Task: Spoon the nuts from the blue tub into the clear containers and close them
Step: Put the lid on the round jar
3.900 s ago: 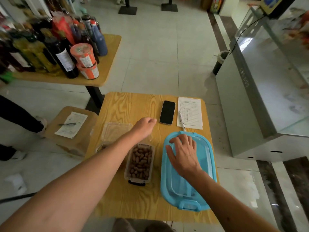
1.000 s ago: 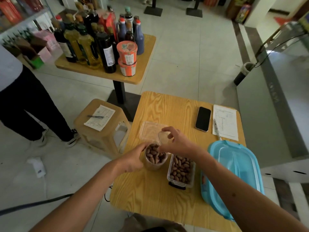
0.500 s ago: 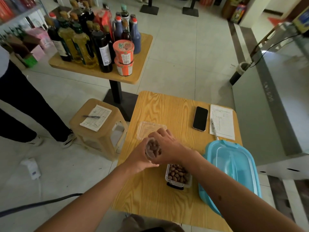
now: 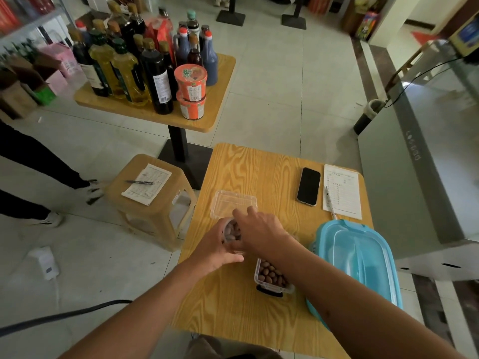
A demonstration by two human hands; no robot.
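Hands meet over a small round clear container (image 4: 231, 233) of brown nuts on a wooden table (image 4: 248, 172). The left hand (image 4: 216, 248) curls round the container's near and left side, holding it. The right hand (image 4: 259, 233) lies over its top with fingers bent down on it; whether a lid sits beneath the palm cannot be told.

Just behind the hands lies a flat clear lid (image 4: 233, 204), upside unclear. Just to the right of the hands stands a rectangular clear container (image 4: 272, 277) filled with nuts, open on top, with a dark clip at its near end; the right forearm crosses above its far end. Further right is the blue tub (image 4: 359, 265) with its translucent lid on, hanging a little over the table's right edge.

At the table's far right corner lie a black phone (image 4: 308, 186), face up, and beside it a printed sheet (image 4: 342, 190) with a pen (image 4: 330, 202) along its left edge; the print is too small to read.

To the left stands a tan plastic stool (image 4: 153, 203) bearing another sheet and a pen. Beyond is a second table (image 4: 207, 114) crowded with oil and sauce bottles (image 4: 129, 71) and two stacked orange noodle cups (image 4: 191, 89), labels unreadable. A person's dark-trousered legs (image 4: 33, 161) are at far left.
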